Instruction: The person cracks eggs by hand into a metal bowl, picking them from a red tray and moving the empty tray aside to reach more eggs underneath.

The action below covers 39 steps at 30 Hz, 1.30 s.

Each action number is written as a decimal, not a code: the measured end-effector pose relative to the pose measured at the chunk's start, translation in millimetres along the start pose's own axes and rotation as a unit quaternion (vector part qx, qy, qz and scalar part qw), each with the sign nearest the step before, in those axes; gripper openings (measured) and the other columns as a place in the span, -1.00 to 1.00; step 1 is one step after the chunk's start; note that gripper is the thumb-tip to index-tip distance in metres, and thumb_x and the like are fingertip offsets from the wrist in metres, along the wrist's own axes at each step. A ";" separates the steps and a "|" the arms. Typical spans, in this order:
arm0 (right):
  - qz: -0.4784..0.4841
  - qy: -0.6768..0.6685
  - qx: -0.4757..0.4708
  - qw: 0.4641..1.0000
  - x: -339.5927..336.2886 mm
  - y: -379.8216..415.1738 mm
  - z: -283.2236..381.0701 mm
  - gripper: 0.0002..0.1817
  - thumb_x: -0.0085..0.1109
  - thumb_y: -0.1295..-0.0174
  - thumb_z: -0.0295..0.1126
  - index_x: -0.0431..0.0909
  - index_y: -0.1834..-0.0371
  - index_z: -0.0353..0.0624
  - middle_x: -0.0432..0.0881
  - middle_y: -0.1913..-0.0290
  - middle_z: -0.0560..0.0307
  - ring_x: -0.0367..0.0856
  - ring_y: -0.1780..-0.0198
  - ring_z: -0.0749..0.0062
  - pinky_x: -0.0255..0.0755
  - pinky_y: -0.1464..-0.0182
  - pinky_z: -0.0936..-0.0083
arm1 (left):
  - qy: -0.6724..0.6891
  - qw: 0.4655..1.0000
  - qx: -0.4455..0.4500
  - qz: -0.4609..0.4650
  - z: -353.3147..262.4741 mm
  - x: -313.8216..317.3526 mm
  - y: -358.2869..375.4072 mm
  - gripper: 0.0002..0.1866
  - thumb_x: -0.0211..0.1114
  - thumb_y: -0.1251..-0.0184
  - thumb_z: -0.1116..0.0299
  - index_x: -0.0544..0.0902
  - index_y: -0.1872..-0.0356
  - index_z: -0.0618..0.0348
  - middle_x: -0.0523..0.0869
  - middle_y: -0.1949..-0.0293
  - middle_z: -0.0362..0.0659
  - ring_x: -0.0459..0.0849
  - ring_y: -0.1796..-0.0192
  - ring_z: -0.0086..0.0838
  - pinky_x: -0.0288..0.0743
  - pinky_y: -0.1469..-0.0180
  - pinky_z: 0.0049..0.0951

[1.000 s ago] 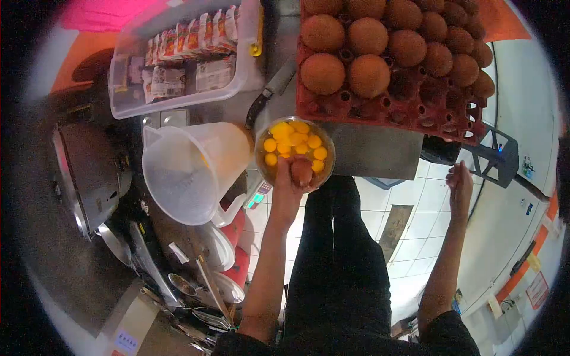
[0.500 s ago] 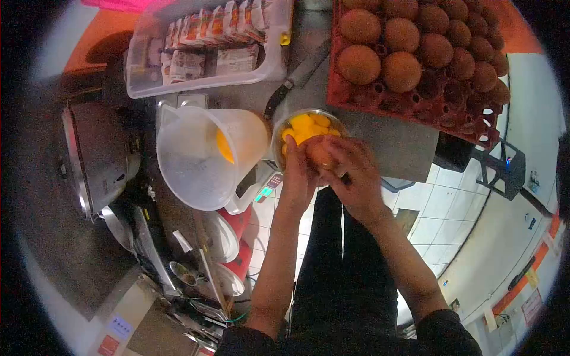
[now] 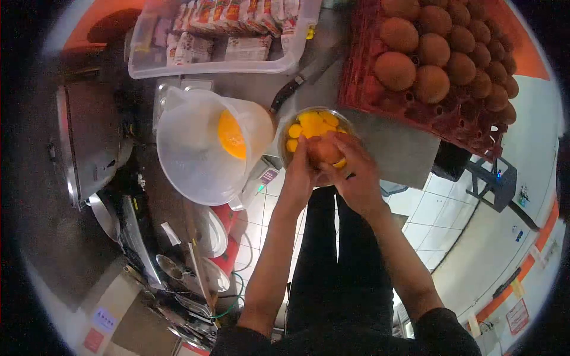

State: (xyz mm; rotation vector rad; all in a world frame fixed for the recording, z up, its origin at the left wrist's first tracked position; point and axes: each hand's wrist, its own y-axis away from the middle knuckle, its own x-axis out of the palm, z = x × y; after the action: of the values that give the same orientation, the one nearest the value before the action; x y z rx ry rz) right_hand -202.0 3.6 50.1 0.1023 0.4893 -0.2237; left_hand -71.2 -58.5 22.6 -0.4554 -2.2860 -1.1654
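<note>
Both of my hands are closed around a brown egg [image 3: 323, 151], held over a round bowl [image 3: 282, 146]. My left hand [image 3: 299, 173] grips the egg's left side, and my right hand [image 3: 360, 173] wraps its right side. A bit of yellow shows at the egg's lower right, by the right fingers. Several yolks [image 3: 312, 123] lie in the bowl below. Left of the bowl stands a large translucent measuring jug [image 3: 193, 157] with yellow-orange liquid [image 3: 230, 135] in it. My hands cover the bowl's near side.
A red egg tray [image 3: 409, 117] with several brown eggs [image 3: 432, 84] sits at the right. Behind the bowl lies a black-handled knife [image 3: 289, 92]. A clear plastic tub [image 3: 214, 70] of small packets stands at the back left. A metal pot [image 3: 98, 139] is further left.
The view has shifted, so the egg tray appears further right. My hands still hold the egg over the bowl; yellow now shows at its lower right.
</note>
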 end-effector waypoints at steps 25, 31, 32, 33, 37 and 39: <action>0.140 0.029 0.072 0.987 -15.3 -23.5 -23.1 -0.47 0.39 -0.08 -0.27 0.52 -0.09 -0.31 0.62 0.01 -0.15 0.61 -0.01 -0.08 0.49 -0.13 0.22 | -0.565 0.801 0.197 -0.016 -30.8 -7.4 -4.5 -0.53 0.47 0.00 0.31 0.65 0.03 0.30 0.76 0.21 0.07 0.77 0.14 -0.17 0.61 0.00 -0.32; 0.075 0.033 -0.028 0.996 -1.5 -16.1 -37.1 -0.44 0.38 -0.04 -0.29 0.49 -0.14 -0.25 0.58 -0.05 -0.16 0.60 -0.07 -0.08 0.49 -0.15 0.19 | -0.598 0.775 0.203 -0.028 -30.2 -11.6 -6.2 -0.58 0.44 -0.02 0.35 0.68 0.04 0.24 0.75 0.16 0.06 0.77 0.13 -0.13 0.64 0.02 -0.27; 0.092 0.034 -0.023 0.995 -1.9 -16.1 -37.4 -0.44 0.36 -0.06 -0.31 0.49 -0.16 -0.23 0.58 -0.05 -0.15 0.58 -0.10 -0.07 0.47 -0.19 0.18 | -0.598 0.775 0.203 -0.029 -30.5 -12.8 -6.5 -0.58 0.44 -0.02 0.35 0.68 0.04 0.24 0.75 0.16 0.06 0.77 0.13 -0.13 0.64 0.02 -0.27; 0.108 0.036 -0.018 0.993 -2.6 -16.9 -37.9 -0.45 0.33 -0.08 -0.34 0.48 -0.18 -0.21 0.58 -0.06 -0.14 0.57 -0.13 -0.06 0.44 -0.23 0.17 | -0.619 0.748 0.236 -0.037 -31.2 -14.2 -7.1 -0.62 0.42 -0.02 0.38 0.70 0.07 0.22 0.76 0.19 0.03 0.77 0.15 -0.15 0.65 0.05 -0.28; 0.117 0.134 -0.096 0.979 -11.7 -25.3 -35.6 -0.41 0.33 -0.10 -0.49 0.42 -0.27 -0.17 0.53 -0.15 -0.07 0.50 -0.22 -0.02 0.35 -0.36 0.18 | -0.652 0.697 0.295 -0.044 -37.1 -14.2 -1.6 -0.69 0.39 -0.03 0.47 0.72 0.12 0.18 0.75 0.18 -0.01 0.76 0.15 -0.15 0.65 0.09 -0.27; 0.124 0.142 -0.066 0.980 -12.7 -28.4 -29.7 -0.41 0.23 -0.10 -0.61 0.43 -0.28 -0.13 0.50 -0.16 -0.03 0.45 -0.25 -0.02 0.31 -0.38 0.19 | -0.654 0.687 0.314 -0.037 -33.5 -21.3 -3.2 -0.69 0.39 -0.05 0.48 0.72 0.11 0.17 0.75 0.16 -0.03 0.77 0.17 -0.15 0.66 0.08 -0.26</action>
State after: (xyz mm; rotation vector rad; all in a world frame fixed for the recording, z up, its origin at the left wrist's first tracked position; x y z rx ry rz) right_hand -233.1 -17.1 28.8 0.0647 0.7685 0.0694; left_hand -45.6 -89.0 24.3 -1.1494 -3.6360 0.2842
